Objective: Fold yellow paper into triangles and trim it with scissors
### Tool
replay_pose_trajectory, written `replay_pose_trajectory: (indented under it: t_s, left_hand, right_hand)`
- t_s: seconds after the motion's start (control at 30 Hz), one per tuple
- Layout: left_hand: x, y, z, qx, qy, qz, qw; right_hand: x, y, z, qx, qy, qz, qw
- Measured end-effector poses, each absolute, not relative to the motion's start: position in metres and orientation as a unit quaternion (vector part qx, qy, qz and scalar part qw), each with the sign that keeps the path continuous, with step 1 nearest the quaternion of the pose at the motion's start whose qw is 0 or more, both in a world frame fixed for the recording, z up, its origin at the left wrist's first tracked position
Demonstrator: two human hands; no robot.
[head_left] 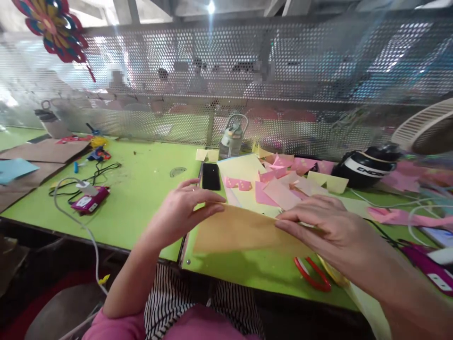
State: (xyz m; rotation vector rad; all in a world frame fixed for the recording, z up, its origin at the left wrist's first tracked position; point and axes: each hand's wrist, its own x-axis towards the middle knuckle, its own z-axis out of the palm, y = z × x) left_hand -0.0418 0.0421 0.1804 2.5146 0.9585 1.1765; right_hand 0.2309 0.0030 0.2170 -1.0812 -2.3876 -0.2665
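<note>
An orange paper sheet (240, 231) is held by its far edge above the green table. Its left end is pinched between the thumb and fingers of my left hand (189, 205). My right hand (318, 219) pinches the same edge farther right. The sheet slants toward me, its lower edge near the tabletop. Red scissor handles (314, 278) lie below my right hand. Beyond the sheet, pink and pale yellow paper pieces (283, 186) are heaped.
A black phone (211, 176) and a clear bottle (231, 139) stand beyond my left hand. At right are a black bottle (368, 167) and a fan (426, 125). A purple power strip (91, 200) with cables lies left. A perforated metal screen (184, 113) borders the table.
</note>
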Motion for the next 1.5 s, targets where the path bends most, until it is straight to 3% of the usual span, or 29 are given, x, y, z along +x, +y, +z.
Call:
replay_pose_trajectory:
  t_s: [0.13,0.27,0.47,0.67,0.9,1.0,1.17,1.3,1.5]
  left_hand:
    - [-0.049,0.047,0.174,0.813,0.339,0.384,0.277]
    - [-0.047,0.047,0.169,0.77,0.363,0.374,0.367]
    - [-0.048,0.046,0.171,0.76,0.37,0.367,0.388]
    - [-0.049,0.046,0.171,0.782,0.36,0.31,0.403]
    - [-0.048,0.046,0.164,0.767,0.37,0.326,0.41]
    - [-0.051,0.046,0.165,0.768,0.387,0.333,0.387]
    - [-0.041,0.036,0.176,0.777,0.434,0.39,0.235]
    - [-0.006,0.022,0.182,0.886,0.341,0.28,0.145]
    - [0.013,0.021,0.173,0.923,0.314,0.184,0.125]
  right_hand:
    - [0.241,0.01,0.209,-0.42,-0.874,-0.036,0.242]
    - [0.245,0.01,0.199,-0.474,-0.851,0.042,0.221]
    - [0.243,0.006,0.204,-0.504,-0.834,0.11,0.195]
    - [0.246,0.007,0.193,-0.499,-0.838,0.098,0.2]
    - [0.245,0.002,0.195,-0.492,-0.841,0.103,0.198]
    - [0.243,-0.001,0.199,-0.494,-0.842,0.103,0.189]
    - [0.237,-0.004,0.202,-0.494,-0.846,0.097,0.178]
    - [0.223,-0.005,0.204,-0.463,-0.867,0.107,0.152]
    - [0.213,-0.008,0.201,-0.439,-0.883,0.082,0.145]
